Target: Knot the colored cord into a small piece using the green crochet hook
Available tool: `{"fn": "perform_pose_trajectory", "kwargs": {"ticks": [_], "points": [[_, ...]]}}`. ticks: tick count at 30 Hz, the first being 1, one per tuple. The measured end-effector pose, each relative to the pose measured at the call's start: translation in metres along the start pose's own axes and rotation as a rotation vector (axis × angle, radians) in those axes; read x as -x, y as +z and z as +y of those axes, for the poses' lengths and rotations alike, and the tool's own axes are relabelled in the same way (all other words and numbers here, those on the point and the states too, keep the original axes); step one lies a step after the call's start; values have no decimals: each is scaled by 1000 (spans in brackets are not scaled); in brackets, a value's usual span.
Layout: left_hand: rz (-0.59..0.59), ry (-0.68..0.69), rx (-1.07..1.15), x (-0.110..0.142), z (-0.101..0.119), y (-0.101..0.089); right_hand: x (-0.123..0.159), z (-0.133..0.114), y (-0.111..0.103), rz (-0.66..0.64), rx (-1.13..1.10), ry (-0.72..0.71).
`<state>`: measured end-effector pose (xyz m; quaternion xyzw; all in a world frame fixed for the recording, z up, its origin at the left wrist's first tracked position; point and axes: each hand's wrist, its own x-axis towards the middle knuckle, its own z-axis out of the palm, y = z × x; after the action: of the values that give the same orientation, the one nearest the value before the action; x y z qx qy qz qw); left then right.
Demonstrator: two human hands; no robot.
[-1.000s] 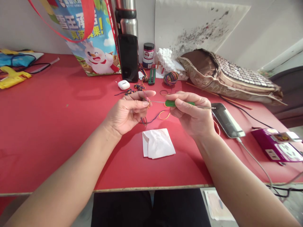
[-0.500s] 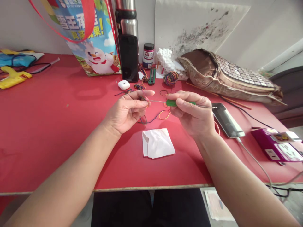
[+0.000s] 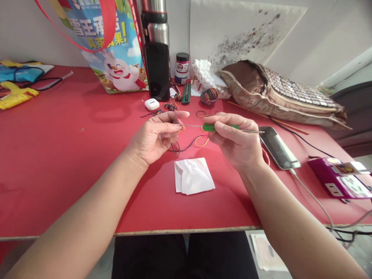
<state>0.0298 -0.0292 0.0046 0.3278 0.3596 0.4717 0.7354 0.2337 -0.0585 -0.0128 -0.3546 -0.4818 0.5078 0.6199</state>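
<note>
From where I stand, the folded white tissue (image 3: 194, 176) lies on the red tabletop (image 3: 72, 162) in front of the person, and both hands are raised just beyond it. The left hand (image 3: 157, 135), beyond the tissue and to its left, has its grip pinched together on a small knot of multicoloured yarn (image 3: 180, 126). The right hand (image 3: 236, 139), beyond and to the right of the tissue, has its grip clamped around a green-handled hook (image 3: 208, 127). The hook's thin shaft points left and reaches the yarn at the left fingertips; I can't tell whether it passes through a loop. A loose yellow-orange strand (image 3: 202, 141) curls just beyond the tissue. Farther beyond it sit a ball of yarn (image 3: 209, 96), a green cutter (image 3: 186, 94) and a white earbud case (image 3: 152, 104). Right of the tissue, and beyond it, lies a phone (image 3: 279, 147) with a cable plugged in.
</note>
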Motion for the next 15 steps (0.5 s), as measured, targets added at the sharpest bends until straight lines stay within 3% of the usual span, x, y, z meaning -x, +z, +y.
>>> {"fn": "perform_pose_trajectory", "kwargs": {"ticks": [15], "points": [[1, 7, -6, 1, 1, 0, 0, 0, 0, 36, 28, 1]]}}
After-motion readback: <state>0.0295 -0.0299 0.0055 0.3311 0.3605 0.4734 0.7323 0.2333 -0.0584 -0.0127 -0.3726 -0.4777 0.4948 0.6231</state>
